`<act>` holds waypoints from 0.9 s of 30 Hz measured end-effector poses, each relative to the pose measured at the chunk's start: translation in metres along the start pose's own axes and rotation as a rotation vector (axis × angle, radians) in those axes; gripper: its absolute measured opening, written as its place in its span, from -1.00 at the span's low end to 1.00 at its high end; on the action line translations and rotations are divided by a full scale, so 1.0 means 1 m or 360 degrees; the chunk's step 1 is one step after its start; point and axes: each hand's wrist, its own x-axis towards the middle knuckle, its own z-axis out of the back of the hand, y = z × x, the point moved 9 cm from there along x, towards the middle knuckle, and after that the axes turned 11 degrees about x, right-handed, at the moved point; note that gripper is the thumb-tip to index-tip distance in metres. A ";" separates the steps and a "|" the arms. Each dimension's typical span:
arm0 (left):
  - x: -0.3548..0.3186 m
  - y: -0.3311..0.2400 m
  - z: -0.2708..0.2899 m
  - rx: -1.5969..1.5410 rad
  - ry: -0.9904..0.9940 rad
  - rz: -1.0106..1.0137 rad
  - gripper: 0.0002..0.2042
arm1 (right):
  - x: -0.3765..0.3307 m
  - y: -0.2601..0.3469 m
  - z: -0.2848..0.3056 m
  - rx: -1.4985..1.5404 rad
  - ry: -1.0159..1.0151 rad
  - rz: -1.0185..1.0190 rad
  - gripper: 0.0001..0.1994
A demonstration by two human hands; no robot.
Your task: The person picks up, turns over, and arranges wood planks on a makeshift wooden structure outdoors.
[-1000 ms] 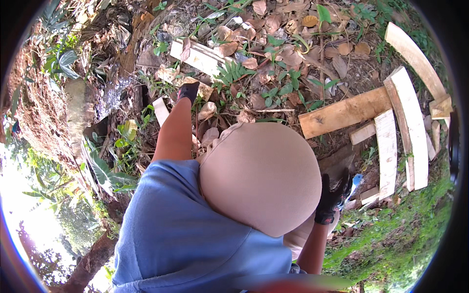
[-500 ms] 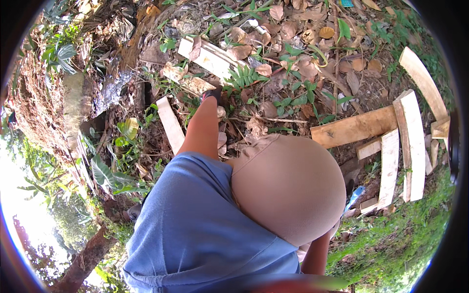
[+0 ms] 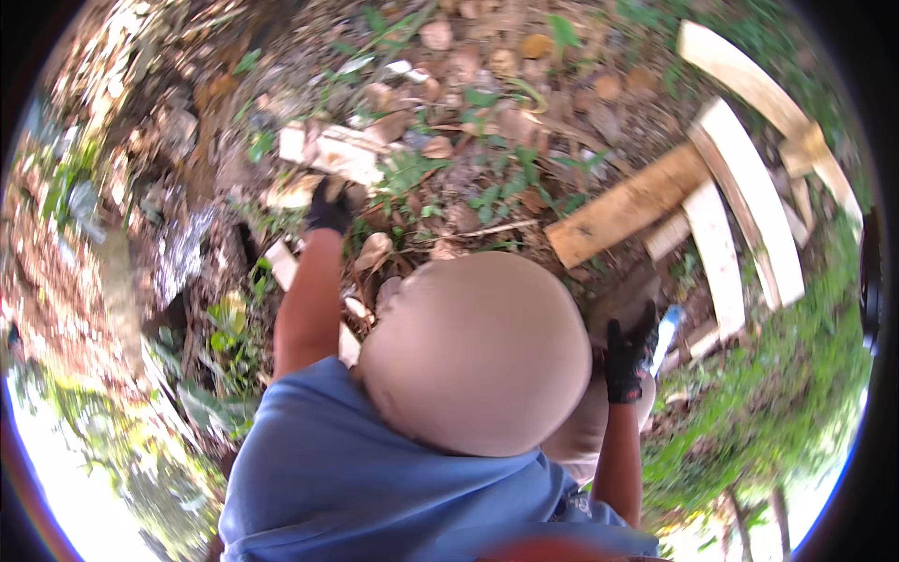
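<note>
My left hand (image 3: 329,208), in a dark glove, reaches down to the ground at the end of a short pale board (image 3: 293,192). Its fingers are smeared by motion, and whether they grip the board I cannot tell. Just beyond lies a whitish board (image 3: 348,155) with a leaf across it. On the other side, my right hand (image 3: 629,361), also dark-gloved, is raised with fingers apart and nothing seen in it. A blue-and-white object (image 3: 666,335), too blurred to name, shows beside those fingers.
My bent leg in beige trousers (image 3: 478,351) fills the middle. At right lie a wide brown board (image 3: 629,204), a long pale beam (image 3: 749,201) and several other wood pieces. Leaf litter (image 3: 468,112) and low plants cover the far ground; grass (image 3: 749,421) grows at lower right.
The view has shifted, so the boards appear further left and some lower. My right hand, hidden before behind my leg, has come up into sight. My left hand stays low by the boards.
</note>
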 end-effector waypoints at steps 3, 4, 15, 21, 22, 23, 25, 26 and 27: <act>-0.105 -0.087 -0.049 -0.0303 0.0156 -0.0138 -0.68 | 0.000 -0.005 0.007 -0.0164 0.0010 -0.0039 -0.02; -0.151 -0.111 -0.081 -0.0156 0.0440 -0.0204 -0.68 | -0.003 -0.012 0.008 -0.0151 0.0076 -0.0137 0.00; -0.356 -0.133 -0.327 0.1088 0.0708 -0.1797 -0.51 | 0.003 -0.014 0.080 0.0286 -0.0437 -0.0004 -0.09; -0.473 -0.069 -0.470 0.2129 0.0771 -0.2438 -0.56 | 0.029 -0.033 0.142 0.2083 -0.0554 -0.0171 -0.11; -0.499 -0.050 -0.494 0.2300 0.0902 -0.2694 -0.58 | 0.037 -0.036 0.151 0.2515 -0.0565 -0.0119 -0.07; -0.520 -0.030 -0.515 0.2468 0.0993 -0.2915 -0.60 | 0.041 -0.040 0.161 0.2840 -0.0532 -0.0056 -0.02; -0.593 0.030 -0.531 0.1897 0.1758 -0.4039 -0.63 | 0.038 -0.056 0.183 0.3385 -0.0418 0.0051 0.11; -0.600 0.060 -0.544 0.1985 0.1930 -0.4128 -0.63 | 0.035 -0.066 0.191 0.3655 -0.0315 0.0085 0.18; -0.606 0.089 -0.547 0.2005 0.2142 -0.4186 -0.63 | 0.034 -0.069 0.203 0.3810 -0.0121 0.0357 0.27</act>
